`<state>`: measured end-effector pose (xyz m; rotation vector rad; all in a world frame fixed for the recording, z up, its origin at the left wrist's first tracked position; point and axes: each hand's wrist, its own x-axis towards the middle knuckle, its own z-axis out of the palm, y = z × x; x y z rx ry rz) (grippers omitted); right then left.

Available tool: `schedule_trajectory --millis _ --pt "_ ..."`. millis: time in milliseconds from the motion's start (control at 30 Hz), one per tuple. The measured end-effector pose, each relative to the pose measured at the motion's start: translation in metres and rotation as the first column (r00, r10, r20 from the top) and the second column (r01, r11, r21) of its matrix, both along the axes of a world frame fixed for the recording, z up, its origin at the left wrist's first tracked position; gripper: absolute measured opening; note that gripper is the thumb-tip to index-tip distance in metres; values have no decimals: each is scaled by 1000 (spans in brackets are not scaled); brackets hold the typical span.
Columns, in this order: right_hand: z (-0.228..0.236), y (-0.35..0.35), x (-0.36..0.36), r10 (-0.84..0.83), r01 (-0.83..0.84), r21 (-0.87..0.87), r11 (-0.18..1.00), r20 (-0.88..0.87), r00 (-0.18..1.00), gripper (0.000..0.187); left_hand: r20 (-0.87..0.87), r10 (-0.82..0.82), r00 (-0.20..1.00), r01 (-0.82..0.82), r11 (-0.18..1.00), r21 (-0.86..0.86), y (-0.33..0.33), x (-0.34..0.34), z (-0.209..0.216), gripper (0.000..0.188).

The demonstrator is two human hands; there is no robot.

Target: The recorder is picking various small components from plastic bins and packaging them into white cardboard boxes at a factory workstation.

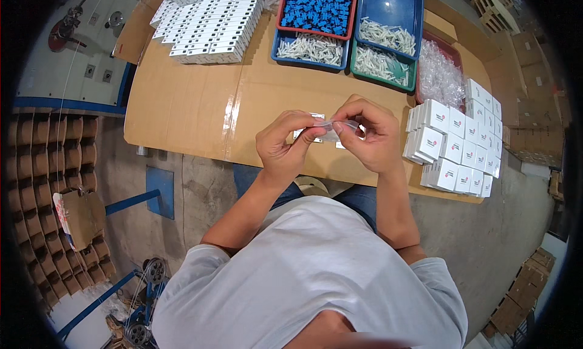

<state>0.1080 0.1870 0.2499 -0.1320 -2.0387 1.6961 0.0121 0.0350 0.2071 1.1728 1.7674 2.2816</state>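
Over the front middle of the table, my left hand and my right hand face each other, fingers pinched. Between them is a small clear plastic bag, its top edge gripped at the left by one hand and at the right by the other. What is in the bag, if anything, I cannot make out. Just below lies a white flat piece on the cardboard tabletop, partly hidden by my fingers.
White boxes are stacked at the far left, more white boxes at the right. Behind my hands stand a red tray of blue parts, blue trays and a green tray of white pieces, and a heap of clear bags.
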Motion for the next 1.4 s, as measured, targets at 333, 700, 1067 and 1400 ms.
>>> schedule_trajectory --millis 333,700,1067,1400 --pt "0 1 -1 8 -8 9 1000 11 1000 13 -7 8 1000 -9 1000 -12 0 -1 -1 15" --pt "-1 1 -2 15 -15 29 999 0 1000 11 3 -13 1000 13 1000 -15 2 0 -1 15" --pt "-6 2 -4 10 -9 20 1000 -27 1000 13 64 8 998 -9 1000 3 2 2 3 15" --pt "-4 -1 -4 17 -17 -1 1000 11 1000 12 29 -3 1000 3 1000 -15 1 1 1 13"
